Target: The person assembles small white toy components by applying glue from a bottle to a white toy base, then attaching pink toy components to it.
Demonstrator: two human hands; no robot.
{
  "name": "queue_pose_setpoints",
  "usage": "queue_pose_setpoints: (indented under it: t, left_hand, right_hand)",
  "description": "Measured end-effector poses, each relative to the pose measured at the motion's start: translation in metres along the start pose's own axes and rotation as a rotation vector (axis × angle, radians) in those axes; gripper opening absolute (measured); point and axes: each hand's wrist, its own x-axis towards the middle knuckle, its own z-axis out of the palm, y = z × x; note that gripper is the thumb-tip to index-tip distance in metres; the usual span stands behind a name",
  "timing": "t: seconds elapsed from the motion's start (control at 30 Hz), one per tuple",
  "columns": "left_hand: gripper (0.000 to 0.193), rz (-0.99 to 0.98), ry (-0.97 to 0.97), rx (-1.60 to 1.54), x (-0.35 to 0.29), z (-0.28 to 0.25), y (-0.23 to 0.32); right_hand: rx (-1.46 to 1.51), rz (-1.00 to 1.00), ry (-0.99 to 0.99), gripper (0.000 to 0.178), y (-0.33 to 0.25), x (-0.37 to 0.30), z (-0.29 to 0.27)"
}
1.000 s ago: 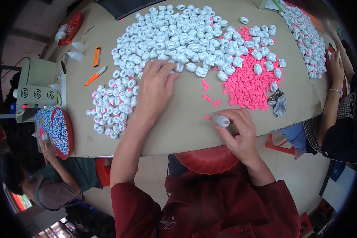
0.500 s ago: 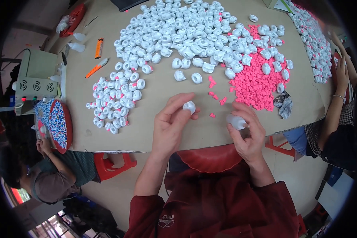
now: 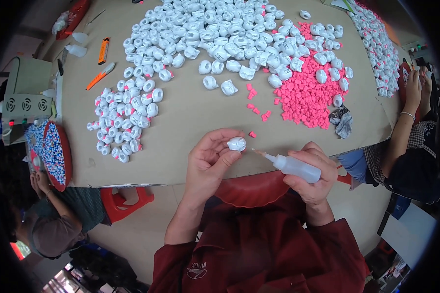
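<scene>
A translucent bottle (image 3: 300,169) is gripped by the right hand (image 3: 326,170); near its nozzle (image 3: 270,157), a glossy, rounded white piece (image 3: 236,144) is pinched by the left hand (image 3: 206,163). A red bowl (image 3: 67,158) is filled with tiny coloured pieces (image 3: 54,152).

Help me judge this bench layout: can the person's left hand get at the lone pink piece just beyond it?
Probably yes: the lone pink piece lies uncovered on the table, just past the left hand. However, its fingers hold a small white piece, which might need setting down first.
</scene>
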Motion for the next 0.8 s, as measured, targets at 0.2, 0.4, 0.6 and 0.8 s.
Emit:
queue_pose_setpoints:
  t: [0.2, 0.4, 0.6, 0.8]
  left_hand:
    - [0.027, 0.012, -0.021, -0.017, 0.001, -0.0021, -0.0022]
    - [0.027, 0.007, -0.001, 0.003, 0.0015, -0.0012, -0.0007]
    - [0.027, 0.026, -0.003, -0.001, 0.0026, -0.0033, -0.0037]
    - [0.027, 0.026, 0.029, 0.008, 0.0023, -0.002, -0.0022]
  right_hand:
    - [-0.019, 0.041, -0.017, 0.038, -0.0009, 0.0004, 0.0045]
    - [-0.039, 0.064, -0.027, 0.037, -0.0021, 0.001, 0.0083]
    - [-0.035, 0.069, -0.042, 0.036, -0.0043, 0.001, 0.0067]
    - [-0.043, 0.087, -0.02, 0.035, -0.0045, 0.0015, 0.0036]
